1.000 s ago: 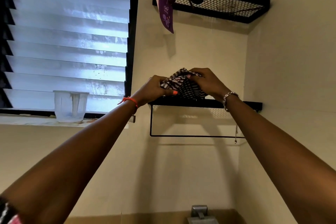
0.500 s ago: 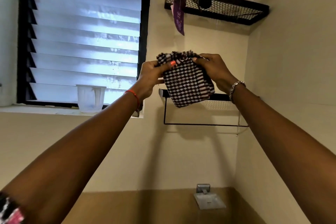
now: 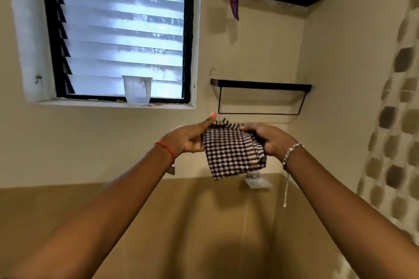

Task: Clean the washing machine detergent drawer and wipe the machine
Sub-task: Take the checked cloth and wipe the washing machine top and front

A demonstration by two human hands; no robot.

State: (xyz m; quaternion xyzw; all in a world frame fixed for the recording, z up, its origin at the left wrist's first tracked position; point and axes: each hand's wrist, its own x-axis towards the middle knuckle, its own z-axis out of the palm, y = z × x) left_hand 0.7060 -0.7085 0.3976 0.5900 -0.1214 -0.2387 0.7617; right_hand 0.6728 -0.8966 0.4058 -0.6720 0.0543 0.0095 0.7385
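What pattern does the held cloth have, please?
The cloth is dark-and-white checked; head view.

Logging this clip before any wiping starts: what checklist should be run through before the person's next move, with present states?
1. Grip on the checked cloth by left hand and right hand: ok.
2. Cloth apart from the lower shelf, hanging below it: ok.
3. Cloth opened out: not ok, it looks folded in layers.
4. Cloth damp enough: cannot tell.
5. Sight of washing machine and detergent drawer: not ok, neither shows.
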